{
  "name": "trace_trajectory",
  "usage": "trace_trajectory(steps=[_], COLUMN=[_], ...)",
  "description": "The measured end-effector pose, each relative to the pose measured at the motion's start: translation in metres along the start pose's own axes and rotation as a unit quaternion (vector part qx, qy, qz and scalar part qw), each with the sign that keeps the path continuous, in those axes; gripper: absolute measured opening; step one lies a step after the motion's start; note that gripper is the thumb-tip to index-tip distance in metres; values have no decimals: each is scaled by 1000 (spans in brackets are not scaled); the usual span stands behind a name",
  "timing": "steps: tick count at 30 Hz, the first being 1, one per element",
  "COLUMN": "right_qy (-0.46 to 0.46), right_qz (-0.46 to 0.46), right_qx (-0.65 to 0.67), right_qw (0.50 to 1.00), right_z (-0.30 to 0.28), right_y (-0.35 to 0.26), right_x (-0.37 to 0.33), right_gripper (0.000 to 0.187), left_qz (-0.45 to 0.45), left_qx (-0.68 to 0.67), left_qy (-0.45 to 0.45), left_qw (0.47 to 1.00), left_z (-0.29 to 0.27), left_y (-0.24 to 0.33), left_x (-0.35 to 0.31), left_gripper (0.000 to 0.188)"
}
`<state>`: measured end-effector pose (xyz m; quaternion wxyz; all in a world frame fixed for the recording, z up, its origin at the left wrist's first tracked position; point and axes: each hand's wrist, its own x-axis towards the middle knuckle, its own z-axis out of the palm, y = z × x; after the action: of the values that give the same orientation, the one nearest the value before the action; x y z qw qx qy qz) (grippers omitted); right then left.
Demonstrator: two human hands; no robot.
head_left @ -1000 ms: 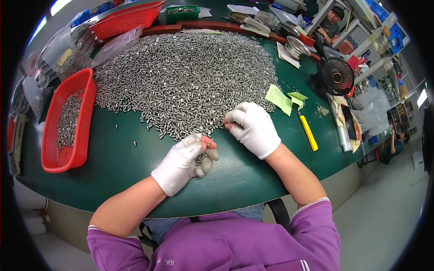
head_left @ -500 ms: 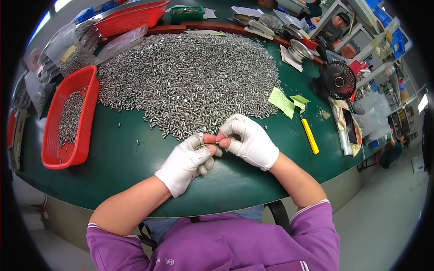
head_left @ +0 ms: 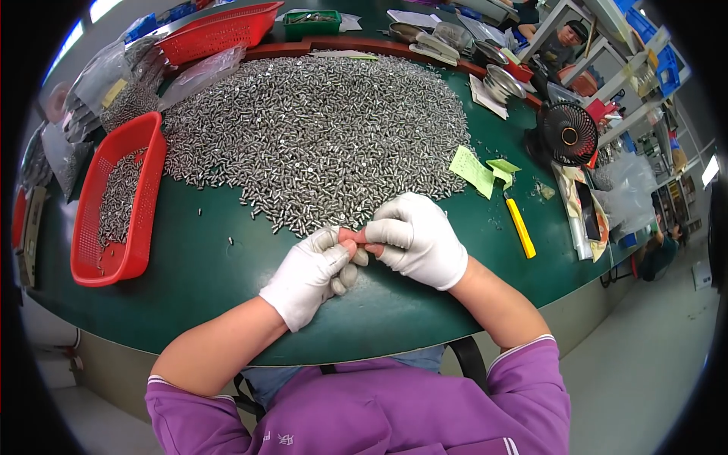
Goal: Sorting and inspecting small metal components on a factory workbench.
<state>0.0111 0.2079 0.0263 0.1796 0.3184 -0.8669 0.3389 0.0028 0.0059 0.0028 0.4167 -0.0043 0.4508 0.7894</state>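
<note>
My left hand (head_left: 312,274) and my right hand (head_left: 418,241) meet at the near edge of a broad heap of small silvery metal pins (head_left: 318,136). Both wear white gloves that leave some fingertips bare. The thumb and forefinger of each hand are pinched together, tip against tip. Whatever lies between them is hidden by the fingers. The other fingers of my left hand are curled under toward the palm. Left of the hands, a red perforated basket (head_left: 149,220) holds more of the same pins.
Right of the heap lie a yellow-handled cutter (head_left: 520,228) and green paper slips (head_left: 473,173). A black fan (head_left: 566,135) stands beyond. Filled plastic bags (head_left: 114,83), a red basket (head_left: 220,32) and a green tray (head_left: 312,25) line the back. A co-worker (head_left: 565,42) sits at far right.
My right hand has shifted slightly left, and its fingers now overlap the left fingertips more closely. My left hand has barely moved.
</note>
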Motion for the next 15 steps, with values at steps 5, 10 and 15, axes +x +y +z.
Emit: trace_trajectory(steps=[5,10,15], right_qy=[-56,-22,23], right_qz=[-60,-64,-53], right_qx=[-102,-89,-54], right_qw=[991,994,997], right_z=[-8,-4,-2], right_y=[-5,-3,-6], right_x=[7,5,4], right_gripper=[17,18,20], left_qz=[-5,-6,-3], left_qx=[-39,-31,-33], left_qy=[-33,-16,-15], left_qw=[999,999,999], left_z=[-9,-6,-6], left_y=[-2,-1,-2], left_x=[0,1,1], left_gripper=[14,13,11])
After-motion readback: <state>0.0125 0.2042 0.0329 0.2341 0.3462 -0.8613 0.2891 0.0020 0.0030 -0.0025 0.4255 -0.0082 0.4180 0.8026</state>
